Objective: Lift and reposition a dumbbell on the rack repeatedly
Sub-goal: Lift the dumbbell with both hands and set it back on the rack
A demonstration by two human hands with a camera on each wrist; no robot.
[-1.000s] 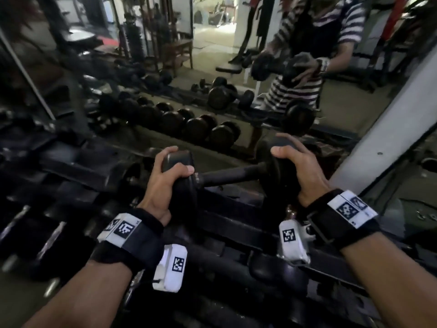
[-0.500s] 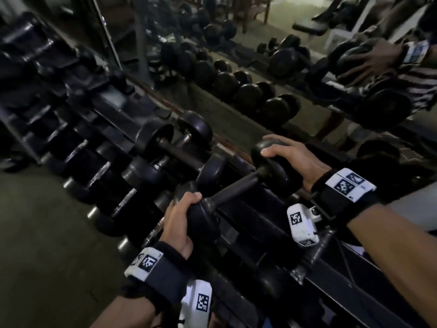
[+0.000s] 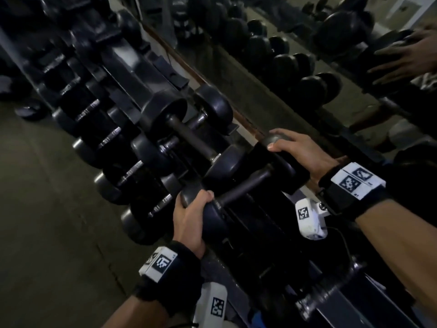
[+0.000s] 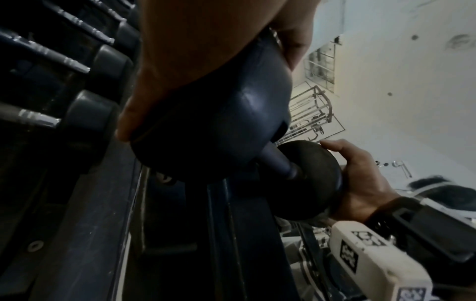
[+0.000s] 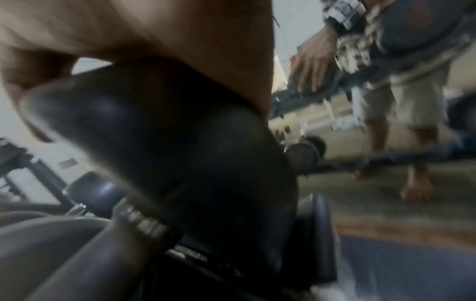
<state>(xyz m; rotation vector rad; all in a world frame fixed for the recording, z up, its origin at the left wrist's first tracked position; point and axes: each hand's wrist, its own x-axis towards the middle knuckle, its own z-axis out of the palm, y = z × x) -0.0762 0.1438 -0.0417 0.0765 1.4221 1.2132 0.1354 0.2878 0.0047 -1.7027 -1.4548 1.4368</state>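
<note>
On rack (image 3: 279, 237): both hands gripping unlabelled dumbbell (image 3: 246, 185).

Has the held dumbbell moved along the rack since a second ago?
Yes. The dumbbell has travelled left along the rack, now beside the racked dumbbell.

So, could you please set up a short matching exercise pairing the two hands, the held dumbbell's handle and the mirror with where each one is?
Things:
1. left hand
2. right hand
3. dumbbell handle
4. mirror

Places:
a. bare, between the two hands
b. behind the rack, reflecting dumbbells
c. grips the dumbbell's near head
d. grips the dumbbell's far head

Pairs: 1-c, 2-d, 3-a, 4-b
</note>
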